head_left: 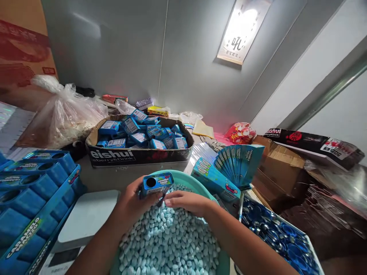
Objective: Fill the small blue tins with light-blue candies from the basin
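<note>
Gripping a small blue box [164,181] with a round dark opening, the left hand [132,202] is closed around it over the turquoise basin [197,179], toward the near edge of the counter [100,178]. The right hand [187,202] reaches in from the other side, fingers loosely bent just above the pale blue tablets [172,236] that fill the basin — whether it holds anything, I cannot tell.

A white scale [88,215] sits just left of the basin, and stacked blue packs [34,191] crowd the near left corner. Along the counter's far edge, a plastic bag [67,114] bulges at the left; near the middle, a black-sided carton [137,157] holds a jumble of blue boxes [139,137]. Small packets and crumpled plastic lie behind it, with a red patterned bag [241,133] farther right. Right of the basin, flat blue cards [239,162] fan out beside a long blue carton [215,179], and a white-rimmed tray [314,252] of shiny dark blue pieces [272,229] fills the near right.

Brown cardboard boxes [283,164] stand beyond the tray. Gray panels [123,49] line the room's back wall — a sheet with writing [237,42] hangs high up, washed out by glare. A large orange-and-red carton [24,49] rises at the far left.
</note>
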A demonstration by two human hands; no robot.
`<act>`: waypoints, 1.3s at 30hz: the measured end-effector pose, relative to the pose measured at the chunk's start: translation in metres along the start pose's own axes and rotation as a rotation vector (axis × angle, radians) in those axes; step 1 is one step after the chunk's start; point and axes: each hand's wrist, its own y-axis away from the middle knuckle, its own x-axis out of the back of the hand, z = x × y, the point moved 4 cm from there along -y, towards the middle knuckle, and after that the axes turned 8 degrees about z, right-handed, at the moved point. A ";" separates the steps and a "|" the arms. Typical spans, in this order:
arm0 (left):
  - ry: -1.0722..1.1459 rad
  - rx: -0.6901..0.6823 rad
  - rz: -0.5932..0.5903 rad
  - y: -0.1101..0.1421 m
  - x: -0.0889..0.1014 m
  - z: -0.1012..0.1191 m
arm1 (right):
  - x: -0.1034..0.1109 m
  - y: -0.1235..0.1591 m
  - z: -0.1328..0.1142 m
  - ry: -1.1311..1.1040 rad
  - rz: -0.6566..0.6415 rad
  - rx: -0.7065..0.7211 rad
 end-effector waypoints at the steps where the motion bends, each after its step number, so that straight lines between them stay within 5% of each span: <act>1: 0.017 0.019 0.010 0.002 0.001 0.002 | -0.001 0.003 -0.002 0.023 -0.002 0.022; 8: 0.109 -0.034 0.269 0.010 0.008 0.009 | -0.035 0.042 -0.020 0.669 0.183 0.321; 15: 0.136 -0.199 0.395 0.014 0.015 0.015 | -0.042 0.043 -0.013 0.793 0.328 0.326; 19: 0.081 -0.243 0.279 0.006 0.007 0.031 | -0.041 0.036 -0.019 0.840 0.340 0.376; 24: -0.110 -0.301 0.013 -0.018 -0.024 0.056 | -0.043 0.037 -0.015 0.919 0.361 0.465; 30: -0.143 -0.391 -0.145 -0.020 -0.031 0.045 | -0.044 0.038 -0.012 1.048 0.313 0.552; 35: -0.047 -0.266 -0.141 -0.025 -0.039 0.046 | -0.038 0.037 -0.016 0.920 0.419 0.598; 39: -0.013 -0.181 -0.137 -0.044 -0.070 0.061 | -0.029 0.041 -0.015 0.736 0.487 0.605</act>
